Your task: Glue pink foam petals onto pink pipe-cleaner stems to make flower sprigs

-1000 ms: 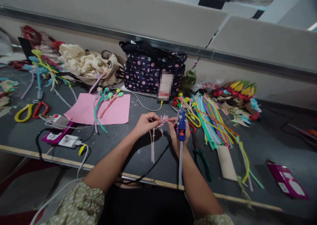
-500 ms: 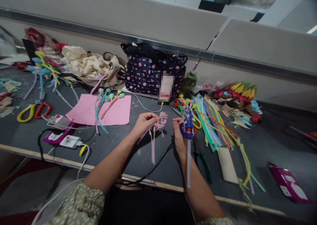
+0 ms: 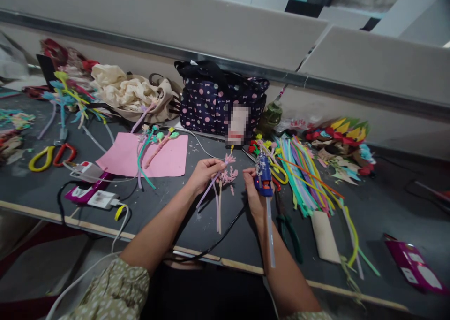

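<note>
Left hand (image 3: 205,171) pinches a pink pipe-cleaner flower sprig (image 3: 225,175) above the dark grey worktable (image 3: 386,217), while the right hand (image 3: 253,195) grips a blue hot-glue gun (image 3: 263,178) with a clear glue stick (image 3: 270,233) trailing toward the wooden table edge. Behind them stands a navy polka-dot bag (image 3: 214,102) whose tag is blurred and unreadable; printing on the magenta packet (image 3: 415,263) is too small to read. Grey partition panels (image 3: 211,24) back the bench.

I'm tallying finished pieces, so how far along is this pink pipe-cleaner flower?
Done: finished-looking stems with pastel buds lie on the pink paper sheet. In hand: the left hand pinches a pink pipe-cleaner flower sprig, its stems dangling loose; the right hand grips a blue hot-glue gun. Left: probably joining those stems; a pile of unused coloured pipe cleaners waits beside.
</note>
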